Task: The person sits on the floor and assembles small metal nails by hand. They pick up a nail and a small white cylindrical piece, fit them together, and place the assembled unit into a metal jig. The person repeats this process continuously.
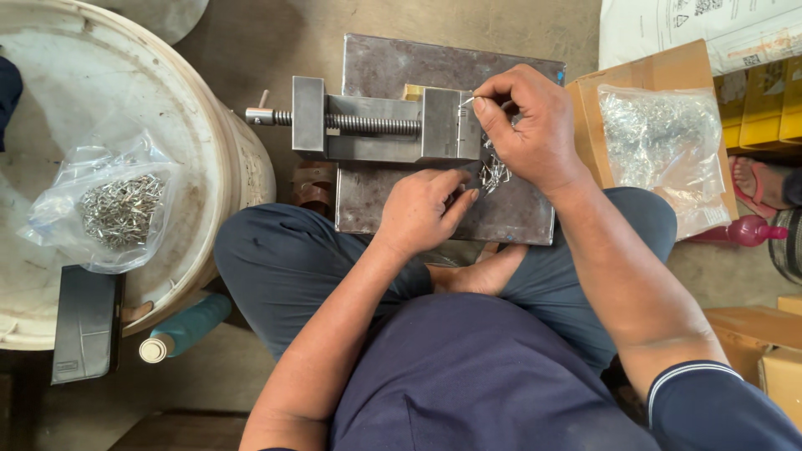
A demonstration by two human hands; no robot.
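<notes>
Buckets come first: a big round white plastic bucket fills the left of the view, lid side up, and on it lies a clear plastic bag of small shiny metal pieces. A dark flat phone-like slab leans at its lower edge, with a teal spray can lying beside it on the floor. In the middle, a square grey steel plate rests before the seated person's crossed legs, and a grey metal vise with a threaded screw sits on the plate. To the right stands an open brown cardboard box holding a second clear bag of bright metal bits.

The right hand is over the end of the vise, thumb and forefinger pinched on a thin silvery wire piece held right at the vise block. The left hand rests on the plate just below the vise, fingers curled together and reaching toward a small heap of loose wire pieces lying on the plate between the two hands; whether it grips one cannot be told.
</notes>
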